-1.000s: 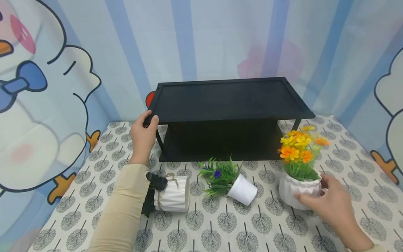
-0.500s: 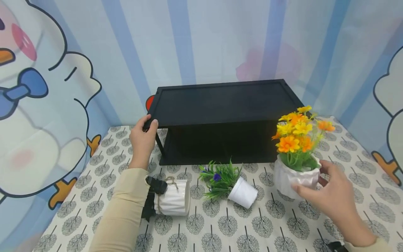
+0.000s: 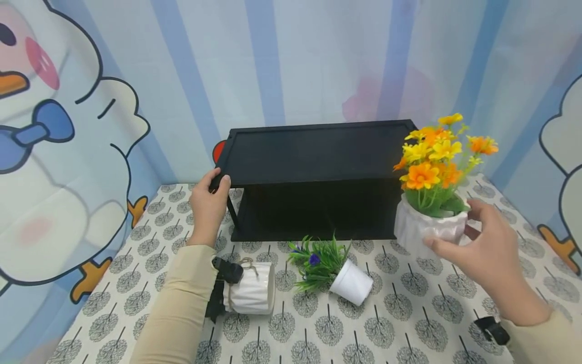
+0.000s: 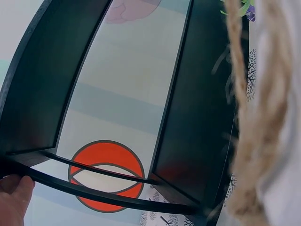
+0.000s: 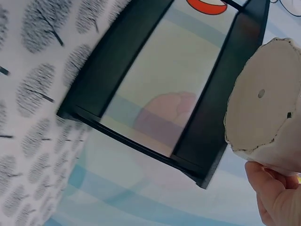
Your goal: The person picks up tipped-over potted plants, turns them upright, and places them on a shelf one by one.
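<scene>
Fingers of the right hand grip a white fluted flowerpot of yellow and orange flowers, raised above the cloth-covered counter near a black two-tier shelf's right end. The left hand pinches the shelf's left front corner. A purple-flowered plant lies on its side.

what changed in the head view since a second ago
The right hand has raised the flower pot, so its yellow and orange blooms now hide the right front corner of the black shelf. Nothing was newly gripped or let go. The left hand stays at the shelf's front left corner; the twine-tied pot and purple-flowered pot still lie on their sides.
</scene>
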A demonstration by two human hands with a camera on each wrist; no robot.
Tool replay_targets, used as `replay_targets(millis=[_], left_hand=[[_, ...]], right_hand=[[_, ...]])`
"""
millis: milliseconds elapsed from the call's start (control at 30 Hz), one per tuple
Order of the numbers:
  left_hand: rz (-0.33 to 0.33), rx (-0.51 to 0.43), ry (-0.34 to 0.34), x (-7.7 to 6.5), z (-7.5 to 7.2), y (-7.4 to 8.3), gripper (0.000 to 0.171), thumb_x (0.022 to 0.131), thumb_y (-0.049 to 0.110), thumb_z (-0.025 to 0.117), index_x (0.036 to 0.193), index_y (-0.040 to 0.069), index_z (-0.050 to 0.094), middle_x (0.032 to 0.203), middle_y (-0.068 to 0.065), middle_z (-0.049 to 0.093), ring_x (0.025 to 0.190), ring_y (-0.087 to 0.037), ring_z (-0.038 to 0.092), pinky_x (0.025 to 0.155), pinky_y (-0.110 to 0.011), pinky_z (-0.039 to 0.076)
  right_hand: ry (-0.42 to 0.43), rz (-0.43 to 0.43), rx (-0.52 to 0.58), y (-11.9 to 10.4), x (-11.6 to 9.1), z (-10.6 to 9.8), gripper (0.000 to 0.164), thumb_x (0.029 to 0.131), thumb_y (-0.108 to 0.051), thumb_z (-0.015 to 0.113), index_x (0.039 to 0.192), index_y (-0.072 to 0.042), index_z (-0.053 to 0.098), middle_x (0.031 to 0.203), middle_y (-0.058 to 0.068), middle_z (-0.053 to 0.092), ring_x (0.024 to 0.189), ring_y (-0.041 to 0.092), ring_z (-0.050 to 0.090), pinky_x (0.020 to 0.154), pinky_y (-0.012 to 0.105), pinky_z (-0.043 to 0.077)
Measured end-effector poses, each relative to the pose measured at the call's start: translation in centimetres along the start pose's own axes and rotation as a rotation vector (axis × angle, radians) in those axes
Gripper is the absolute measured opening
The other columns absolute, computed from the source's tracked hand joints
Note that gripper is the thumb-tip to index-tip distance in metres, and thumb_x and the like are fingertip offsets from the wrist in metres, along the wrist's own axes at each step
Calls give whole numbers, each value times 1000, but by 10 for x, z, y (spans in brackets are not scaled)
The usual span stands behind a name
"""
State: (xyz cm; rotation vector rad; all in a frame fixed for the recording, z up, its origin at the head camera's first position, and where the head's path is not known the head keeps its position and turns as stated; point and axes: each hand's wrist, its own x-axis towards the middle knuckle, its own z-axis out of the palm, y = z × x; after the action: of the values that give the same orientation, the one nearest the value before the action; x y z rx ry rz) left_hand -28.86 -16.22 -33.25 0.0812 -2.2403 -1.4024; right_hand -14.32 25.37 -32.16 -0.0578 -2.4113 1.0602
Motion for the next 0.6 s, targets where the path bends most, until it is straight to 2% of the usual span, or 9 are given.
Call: replay_targets(millis=[67,233,333,467,600], left_hand=[[-1,-2,1,-1,1,1,43,94,32,52,133,14,52,135,-11,50,121,-25,52,96,-36,47],[0,-10,-1,-3,2,2,44,94,32,52,134,13,51,136,-11,49,121,-25,51,96,-36,47],[3,-11,-2,-2,3,3,44,94,32,52,134,13,51,137,-11,48,122,-25,50,97,-36,47],[6,-13,-1,-2,4,4,44,94,32,52,134,13,51,137,-12,48,122,-26,50,97,-37,46],[1,-12,-1,-2,5,4,43,94,32,52,133,13,51,136,-12,48,122,-26,50,96,-37,47]], right_hand=[[10,-16,12,-2,7,-2,81,65,-18,84,129,7,43,112,19,50,89,0,46,71,-4,38],[16,4,36,-7,24,-9,80,68,-18,83,132,6,41,114,15,49,85,-5,44,71,-2,41],[34,30,41,-12,35,-12,81,69,-20,82,133,5,41,113,10,47,86,-2,44,70,-2,41],[78,23,19,-20,48,-13,78,67,-24,83,130,3,45,106,1,46,83,1,43,68,-2,38],[95,21,3,-25,61,-13,78,68,-28,82,130,2,46,103,-1,45,83,2,41,67,1,38]])
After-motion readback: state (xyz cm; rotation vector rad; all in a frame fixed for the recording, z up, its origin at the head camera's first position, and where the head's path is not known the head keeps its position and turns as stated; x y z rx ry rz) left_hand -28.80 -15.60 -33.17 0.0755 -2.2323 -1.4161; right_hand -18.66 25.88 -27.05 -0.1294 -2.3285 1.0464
